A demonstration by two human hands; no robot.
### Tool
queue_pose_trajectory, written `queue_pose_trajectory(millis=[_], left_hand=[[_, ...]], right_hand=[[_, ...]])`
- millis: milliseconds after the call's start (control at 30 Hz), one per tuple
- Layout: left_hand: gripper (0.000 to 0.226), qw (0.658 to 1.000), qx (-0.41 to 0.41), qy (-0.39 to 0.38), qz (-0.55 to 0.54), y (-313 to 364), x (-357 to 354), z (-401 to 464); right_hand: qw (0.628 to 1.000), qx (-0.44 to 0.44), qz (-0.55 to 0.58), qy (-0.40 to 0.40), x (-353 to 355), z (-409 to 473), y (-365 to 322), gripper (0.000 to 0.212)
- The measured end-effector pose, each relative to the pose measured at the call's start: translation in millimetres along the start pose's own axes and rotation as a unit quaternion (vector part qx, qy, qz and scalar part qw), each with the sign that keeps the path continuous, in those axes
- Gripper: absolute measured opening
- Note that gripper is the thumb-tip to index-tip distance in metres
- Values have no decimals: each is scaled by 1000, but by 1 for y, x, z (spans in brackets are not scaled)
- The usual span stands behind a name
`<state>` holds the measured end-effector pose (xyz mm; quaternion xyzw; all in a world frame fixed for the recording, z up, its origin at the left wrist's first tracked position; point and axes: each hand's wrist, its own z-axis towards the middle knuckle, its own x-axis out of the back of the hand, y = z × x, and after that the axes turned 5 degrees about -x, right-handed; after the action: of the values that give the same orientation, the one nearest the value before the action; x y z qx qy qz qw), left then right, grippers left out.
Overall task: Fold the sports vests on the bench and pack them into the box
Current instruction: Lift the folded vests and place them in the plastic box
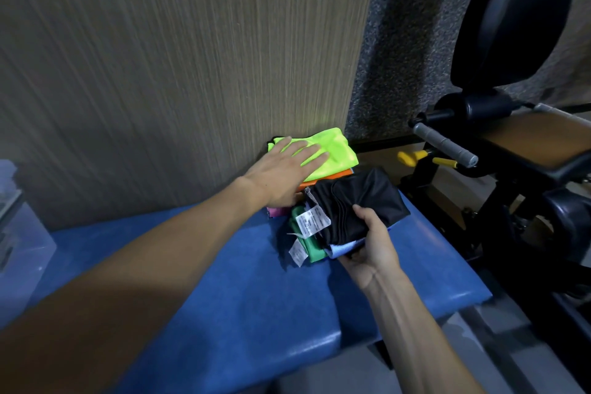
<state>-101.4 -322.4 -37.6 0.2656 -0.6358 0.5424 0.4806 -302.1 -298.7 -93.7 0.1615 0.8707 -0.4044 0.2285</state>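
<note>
A stack of folded vests lies on the blue bench (224,281) against the wall: a neon yellow vest (339,150) on top, an orange one (332,176) under it, a pink edge (276,211) below. My left hand (284,169) rests flat on the yellow vest, fingers straight. My right hand (374,246) grips a second bundle from its near side: a black vest (361,198) over a light blue (343,248) and a green one (308,240), white labels hanging out. The clear plastic box (19,233) stands at the far left.
A wood-grain wall panel (176,57) rises right behind the bench. To the right stands a black gym machine (511,169) with a grey handle (444,145), yellow knobs (412,157) and a dark padded seat back (518,9).
</note>
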Motion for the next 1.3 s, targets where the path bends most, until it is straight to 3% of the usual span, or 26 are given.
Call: queue_pose_trajectory(millis=[133, 200, 233, 300, 367, 433, 500, 533, 600, 667, 733, 867, 1033, 1167, 1233, 1300], left_hand=[[78, 994, -20, 25, -108, -14, 2, -13], [60, 967, -9, 116, -228, -19, 2, -23], [49, 937, 18, 184, -296, -20, 1, -30], [29, 863, 123, 298, -389, -19, -6, -42], [24, 802, 260, 329, -425, -10, -16, -49], [48, 711, 405, 277, -504, 2, -28, -50], [82, 564, 490, 187, -638, 9, -38, -45], [99, 505, 497, 144, -691, 11, -39, -43], [117, 454, 480, 85, -746, 11, -41, -39], [93, 453, 451, 66, -767, 7, -39, -33], [70, 475, 414, 42, -776, 3, -38, -29], [54, 499, 375, 16, -781, 2, -32, -30], [60, 487, 389, 2, -782, 18, -28, -29], [77, 488, 407, 2, -772, 31, -24, -28], [99, 485, 426, 15, -763, 30, -23, -28], [100, 495, 460, 65, -734, 29, -19, -29]], right_hand=[[1000, -3, 16, -10, -13, 1, 1, 42], [1000, -2, 17, 3, -18, 1, 2, 38], [1000, 0, 16, 7, -20, 0, 1, 34], [1000, 3, 19, 9, -24, 0, 1, 27], [1000, 1, 28, 13, -28, -2, 2, 26], [999, 2, 29, 20, -30, -1, 4, 29], [999, 2, 24, 23, -30, -1, 5, 32], [999, 4, 21, 24, -30, -1, 5, 32], [999, 4, 15, 28, -30, 0, 5, 34], [999, 2, 13, 30, -29, 1, 5, 35], [1000, 0, 5, 31, -28, 1, 4, 32], [999, -5, -18, 34, -25, 3, 0, 28], [998, -3, -45, 38, -12, 7, -11, 34], [999, -7, -45, 30, -4, 3, -18, 29], [998, -11, -51, 24, -3, 2, -17, 37], [998, -14, -55, 14, -1, 0, -16, 42]])
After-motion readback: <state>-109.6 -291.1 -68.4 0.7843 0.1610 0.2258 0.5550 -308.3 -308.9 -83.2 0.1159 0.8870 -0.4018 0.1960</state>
